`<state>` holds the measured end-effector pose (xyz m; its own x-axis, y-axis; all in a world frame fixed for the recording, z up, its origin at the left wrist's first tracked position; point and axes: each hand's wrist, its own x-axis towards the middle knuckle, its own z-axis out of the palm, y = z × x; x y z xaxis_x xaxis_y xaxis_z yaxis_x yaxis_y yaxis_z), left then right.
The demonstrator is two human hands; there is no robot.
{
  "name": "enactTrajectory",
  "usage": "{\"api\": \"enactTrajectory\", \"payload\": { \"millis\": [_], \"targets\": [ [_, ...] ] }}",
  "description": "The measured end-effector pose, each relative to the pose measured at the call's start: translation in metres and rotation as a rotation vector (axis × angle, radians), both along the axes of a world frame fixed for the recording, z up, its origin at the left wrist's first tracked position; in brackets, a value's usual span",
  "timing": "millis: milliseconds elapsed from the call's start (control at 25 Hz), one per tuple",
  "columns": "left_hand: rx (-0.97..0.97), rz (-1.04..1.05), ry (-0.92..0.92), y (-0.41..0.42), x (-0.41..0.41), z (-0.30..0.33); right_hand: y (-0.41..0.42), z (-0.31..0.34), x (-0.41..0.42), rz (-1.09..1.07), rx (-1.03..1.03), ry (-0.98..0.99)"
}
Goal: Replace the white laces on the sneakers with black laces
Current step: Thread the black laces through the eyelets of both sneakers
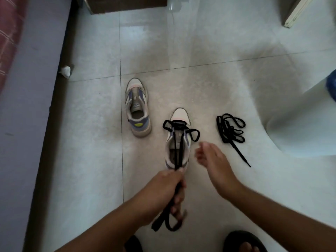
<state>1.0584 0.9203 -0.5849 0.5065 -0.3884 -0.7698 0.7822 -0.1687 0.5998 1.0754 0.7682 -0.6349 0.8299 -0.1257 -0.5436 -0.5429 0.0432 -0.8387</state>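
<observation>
Left hand (pixel 163 188) grips black lace (pixel 177 153); right hand (pixel 216 166) open beside sneaker (pixel 179 140).

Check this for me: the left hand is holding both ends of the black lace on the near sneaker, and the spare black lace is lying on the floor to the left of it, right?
Not quite. The head view shows the spare black lace lying right of the near sneaker, not left. The left hand does hold both ends.

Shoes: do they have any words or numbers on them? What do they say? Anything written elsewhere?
Far shoe: a small tag on its tongue shows marks, too blurred to read.
Near shoe: no writing shows; the black lace covers its tongue.
Loose lace, floor, box: no words or numbers to read.
</observation>
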Motion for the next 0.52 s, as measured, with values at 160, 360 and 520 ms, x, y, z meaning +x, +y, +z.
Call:
{"api": "enactTrajectory", "payload": {
  "millis": [160, 360, 520],
  "targets": [
    [0.245, -0.94, -0.182, 0.02, -0.001, -0.001, 0.017, -0.021, 0.045, -0.06, 0.604, 0.554],
    [0.871, -0.561, -0.582, 0.009, 0.059, -0.058, 0.036, -0.019, 0.043, 0.01, 0.492, 0.494],
    [0.879, -0.369, -0.577, -0.029, 0.069, -0.108, 0.038, -0.003, 0.037, 0.097, 0.234, 0.334]
  ]
}}
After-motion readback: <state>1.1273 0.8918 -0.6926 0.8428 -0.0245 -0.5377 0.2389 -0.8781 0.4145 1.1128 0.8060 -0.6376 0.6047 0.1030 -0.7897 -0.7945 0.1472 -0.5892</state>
